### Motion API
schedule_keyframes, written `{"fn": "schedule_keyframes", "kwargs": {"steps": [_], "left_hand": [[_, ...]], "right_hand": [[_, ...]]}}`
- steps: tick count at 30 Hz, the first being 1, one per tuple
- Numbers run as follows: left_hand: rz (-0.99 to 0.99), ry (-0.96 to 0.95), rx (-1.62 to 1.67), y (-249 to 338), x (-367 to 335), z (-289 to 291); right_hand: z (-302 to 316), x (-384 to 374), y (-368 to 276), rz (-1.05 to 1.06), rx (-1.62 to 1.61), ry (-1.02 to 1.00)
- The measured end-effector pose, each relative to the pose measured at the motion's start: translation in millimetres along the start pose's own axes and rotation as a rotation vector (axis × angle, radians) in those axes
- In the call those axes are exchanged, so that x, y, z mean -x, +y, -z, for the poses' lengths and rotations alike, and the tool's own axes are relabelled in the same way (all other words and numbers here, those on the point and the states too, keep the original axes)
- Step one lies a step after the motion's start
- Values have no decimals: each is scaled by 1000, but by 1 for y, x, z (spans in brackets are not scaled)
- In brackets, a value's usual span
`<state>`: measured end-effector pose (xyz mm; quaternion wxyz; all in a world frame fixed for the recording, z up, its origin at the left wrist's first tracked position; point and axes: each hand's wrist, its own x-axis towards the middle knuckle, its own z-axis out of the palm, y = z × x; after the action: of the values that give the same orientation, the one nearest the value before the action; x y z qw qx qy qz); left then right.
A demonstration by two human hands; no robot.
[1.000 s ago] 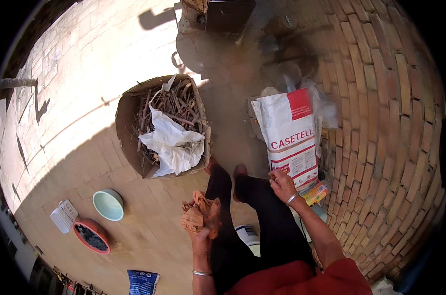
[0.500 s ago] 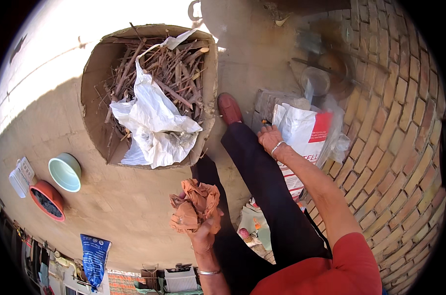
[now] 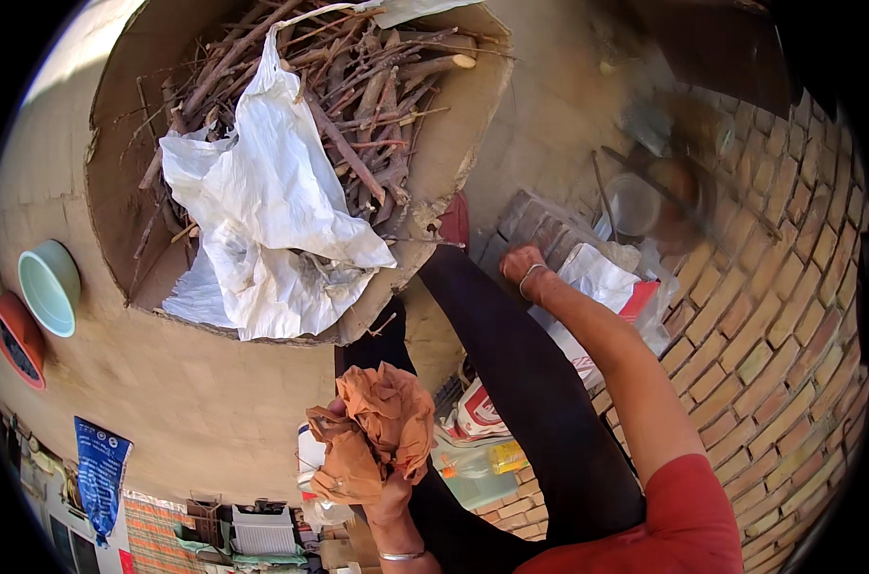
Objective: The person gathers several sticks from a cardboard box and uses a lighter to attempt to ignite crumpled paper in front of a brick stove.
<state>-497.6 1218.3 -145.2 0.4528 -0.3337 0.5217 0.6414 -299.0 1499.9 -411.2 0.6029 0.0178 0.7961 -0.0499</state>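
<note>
Crumpled brown paper sits in my left hand, whose fingers are wrapped round it from below. My right hand is closed beside a grey block and a white bag with red print; whatever is in its fingers, if anything, is hidden. Ahead of my left hand is a large cardboard box full of dry sticks. A torn white plastic sheet lies over the sticks.
Brick paving lies at the right, with a blurred clear container beyond the block. Toward the left stand a pale green basin, a red basin of dark material and a blue bag. A yellow-labelled bottle lies by my leg.
The view has shifted, and the box of sticks looks larger and nearer. My right hand has drawn into a tighter fist near the block. The paper is still in my left hand.
</note>
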Motion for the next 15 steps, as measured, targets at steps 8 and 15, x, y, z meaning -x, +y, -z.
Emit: {"fn": "schedule_keyframes", "kwargs": {"steps": [8, 15], "left_hand": [[-179, 32, 80, -3, 5, 13], [-236, 36, 105, -5, 6, 20]], "right_hand": [[5, 0, 20, 147, -106, 135], [18, 20, 13, 238, -151, 197]]}}
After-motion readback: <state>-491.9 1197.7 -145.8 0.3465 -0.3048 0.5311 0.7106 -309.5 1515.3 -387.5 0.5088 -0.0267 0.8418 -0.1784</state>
